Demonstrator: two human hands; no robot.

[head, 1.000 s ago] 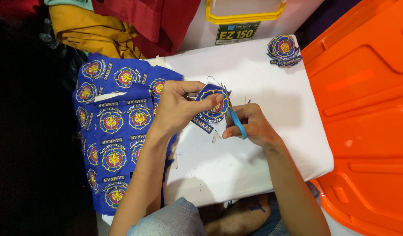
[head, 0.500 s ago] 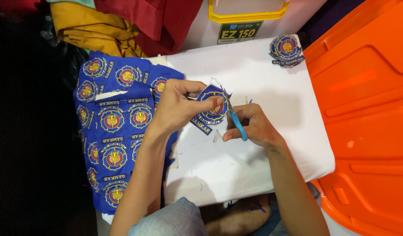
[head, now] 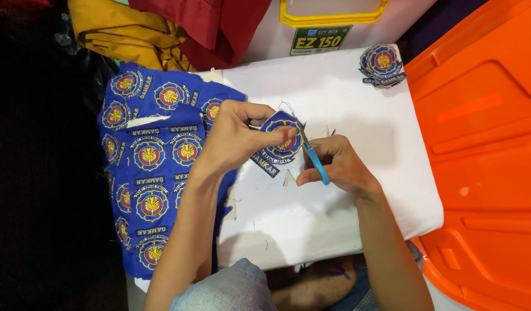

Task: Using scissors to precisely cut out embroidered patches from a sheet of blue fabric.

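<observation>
The left hand [head: 233, 138] pinches a patch [head: 278, 138] just left of the right hand [head: 337, 167], whose closed grip holds scissors [head: 316, 161] pointing up along the patch's edge.

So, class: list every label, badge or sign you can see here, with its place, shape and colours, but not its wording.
Sticker: on the white box at the top, rectangular, dark green with white and yellow.
Badge: in the left hand, round, blue, yellow and red.
Badge pile: board's top right corner.
Uncut badge sheet: left side, blue cloth.
</observation>
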